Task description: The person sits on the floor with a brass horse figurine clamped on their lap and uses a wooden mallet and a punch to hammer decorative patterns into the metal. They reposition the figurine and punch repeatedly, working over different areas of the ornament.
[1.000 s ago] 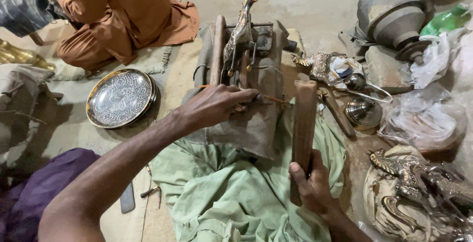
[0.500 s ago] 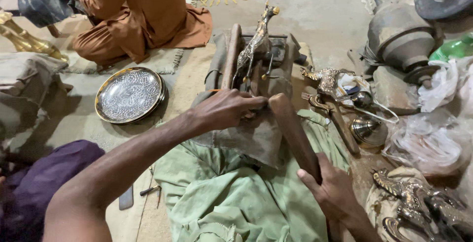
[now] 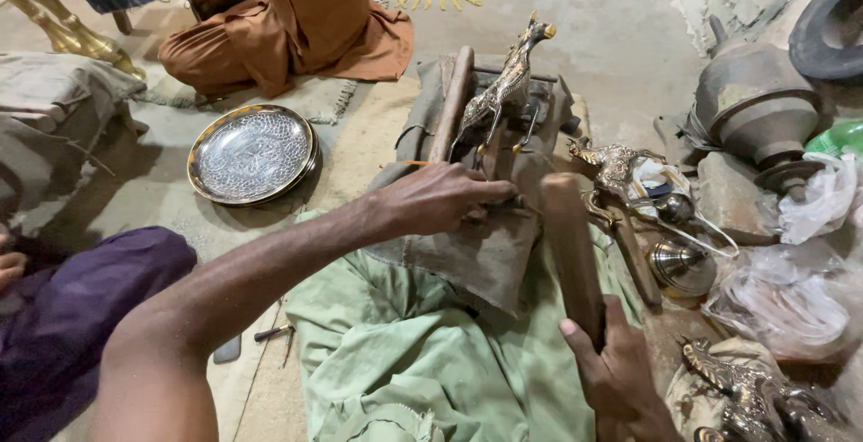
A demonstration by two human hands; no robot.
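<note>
— Now, the hands?
— Left hand (image 3: 445, 199) is pinching a thin chisel (image 3: 524, 205) on the cloth-covered block (image 3: 476, 253); right hand (image 3: 620, 375) is gripping a wooden mallet (image 3: 571, 253), fingers wrapped.
— Brass bird figure (image 3: 503, 91)?
— Standing at the block's far edge.

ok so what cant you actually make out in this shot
Head view only:
- What the left hand pinches: its own fingers cover it, only a thin tip shows.
- The right hand on the wooden mallet: wrist cut off by the bottom edge.
- The seated person in orange: upper body cut off by the top edge.
- The feet of the brass animal figure: too small to tell how they are fixed.
- The metal figures at bottom right: partly out of frame.
</note>
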